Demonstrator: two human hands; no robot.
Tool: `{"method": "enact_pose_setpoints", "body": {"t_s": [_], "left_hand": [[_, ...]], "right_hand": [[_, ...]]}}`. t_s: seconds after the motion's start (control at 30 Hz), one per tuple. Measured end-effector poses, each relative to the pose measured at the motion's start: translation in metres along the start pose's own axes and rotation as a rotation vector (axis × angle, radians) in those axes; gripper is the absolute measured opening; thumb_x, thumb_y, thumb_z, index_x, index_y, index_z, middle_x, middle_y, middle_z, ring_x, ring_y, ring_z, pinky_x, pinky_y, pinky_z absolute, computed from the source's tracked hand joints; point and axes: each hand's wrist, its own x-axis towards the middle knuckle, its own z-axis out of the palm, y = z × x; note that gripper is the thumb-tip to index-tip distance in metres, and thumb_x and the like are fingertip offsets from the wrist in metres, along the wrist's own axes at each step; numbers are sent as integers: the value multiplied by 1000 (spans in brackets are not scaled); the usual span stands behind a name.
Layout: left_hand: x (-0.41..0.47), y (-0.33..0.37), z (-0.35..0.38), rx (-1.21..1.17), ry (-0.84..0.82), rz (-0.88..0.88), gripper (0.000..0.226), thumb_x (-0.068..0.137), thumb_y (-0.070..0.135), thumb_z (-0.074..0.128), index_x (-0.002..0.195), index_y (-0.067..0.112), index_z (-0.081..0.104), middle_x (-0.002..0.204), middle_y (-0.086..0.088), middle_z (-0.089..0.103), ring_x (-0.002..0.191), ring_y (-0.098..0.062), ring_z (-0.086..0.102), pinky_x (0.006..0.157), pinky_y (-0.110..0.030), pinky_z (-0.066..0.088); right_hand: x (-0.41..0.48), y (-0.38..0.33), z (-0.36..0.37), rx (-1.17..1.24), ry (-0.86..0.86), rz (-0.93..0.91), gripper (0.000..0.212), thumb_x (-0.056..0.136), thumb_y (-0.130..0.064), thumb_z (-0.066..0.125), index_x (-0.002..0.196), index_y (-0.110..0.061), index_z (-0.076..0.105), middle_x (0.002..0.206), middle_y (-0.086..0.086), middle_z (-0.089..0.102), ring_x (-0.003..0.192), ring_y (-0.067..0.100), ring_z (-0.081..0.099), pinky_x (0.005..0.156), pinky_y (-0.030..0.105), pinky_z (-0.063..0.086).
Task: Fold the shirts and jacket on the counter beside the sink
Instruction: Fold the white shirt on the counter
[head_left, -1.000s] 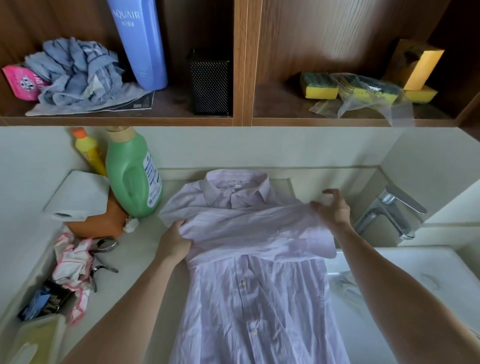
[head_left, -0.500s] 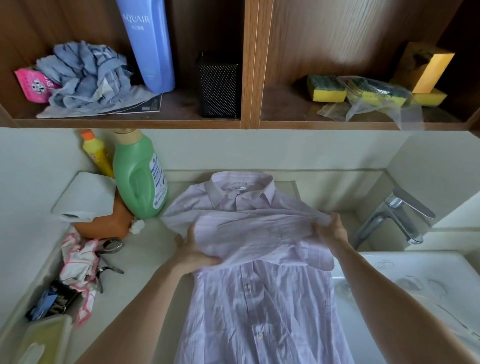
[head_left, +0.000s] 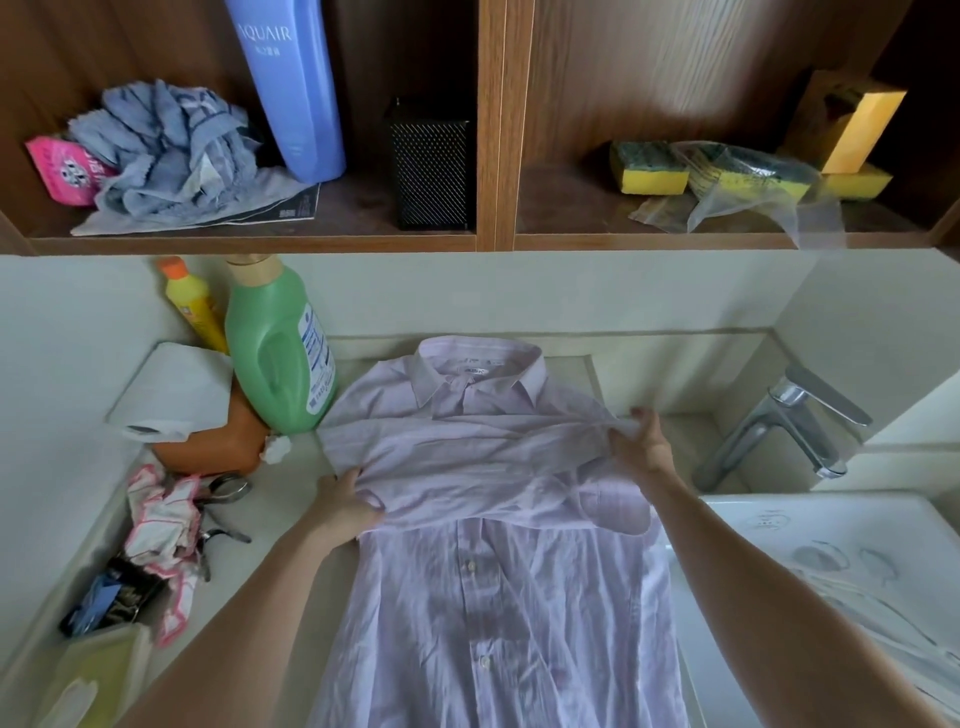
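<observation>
Shirt in lilac lies button-side up on the counter beside the sink; the left hand grips its folded side edge, the right hand pinches the sleeve crossed over the chest, which probably should be drawn taut and level before flattening.

shirt: pale lilac, finely striped, creased, button front up | pose: lies flat, collar beyond both grips, body running from between them toward the person, hem out of frame | sleeve: folded across the chest, spanning grip to grip | left hand grips the fold's left edge | right hand pinches the right shoulder, cuff just below it
</observation>
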Motion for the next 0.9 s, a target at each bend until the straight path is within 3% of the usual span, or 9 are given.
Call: {"method": "enact_pose_setpoints", "body": {"t_s": [0.1,0.17,0.27,0.37,0.47,0.53,0.63,0.8,0.9], "left_hand": [[-5,5,-2,-169,-82,-29,118,51,42,90,152,17,34,147,-8,39,124,-28,54,98,-43,52],[-6,7,-1,-134,-150,-45,122,57,46,92,155,20,26,147,-7,35,124,-27,52,90,-40,54],[-6,15,2,142,-7,-81,108,73,67,74,155,20,20,153,-13,18,134,-35,39,99,-41,46],[-10,31,10,376,294,137,89,84,72,54,153,25,22,159,-11,7,144,-39,20,110,-50,34],[-12,45,24,482,201,447,89,84,66,62,155,31,21,161,-6,11,147,-31,18,116,-48,23],[-11,46,35,545,70,469,91,84,64,63,156,35,15,164,-2,6,151,-26,10,118,-49,17],[-2,32,38,656,6,370,78,93,65,47,157,38,9,166,1,-2,153,-23,1,120,-49,11],[8,8,41,700,-69,306,62,101,60,27,156,44,2,166,3,-16,153,-24,-10,121,-52,1],[10,5,44,670,-38,320,62,99,63,27,155,45,7,166,5,-12,153,-21,-10,121,-51,0]], "right_hand": [[-11,11,7,-6,27,-4,53,92,-25,64,138,-16,40,129,21,50,110,41,55,93,42,45],[-22,15,9,-165,143,-46,54,89,-31,66,137,-20,42,129,19,44,110,42,52,92,47,43],[-37,14,14,-479,308,-463,43,87,-22,68,129,-16,59,131,17,53,113,39,52,94,50,41],[-51,-1,26,-466,156,-794,36,89,-27,65,122,-12,66,129,12,60,116,36,57,98,49,44],[-70,-9,47,-541,-133,-911,53,90,-46,58,133,-14,58,141,12,52,130,33,48,110,50,37],[-76,-3,57,-625,-222,-843,62,89,-45,62,144,-20,47,154,13,36,143,31,33,118,45,24],[-62,6,46,-771,-329,-687,70,91,-40,60,153,-29,30,162,4,22,150,23,19,121,37,13],[-24,-2,0,-790,-330,-486,46,91,-39,65,135,-37,55,136,-5,61,124,20,56,101,28,42],[-6,-22,-10,-913,-356,-345,37,84,-50,70,120,-44,65,124,-8,67,117,20,62,93,29,46]]}}
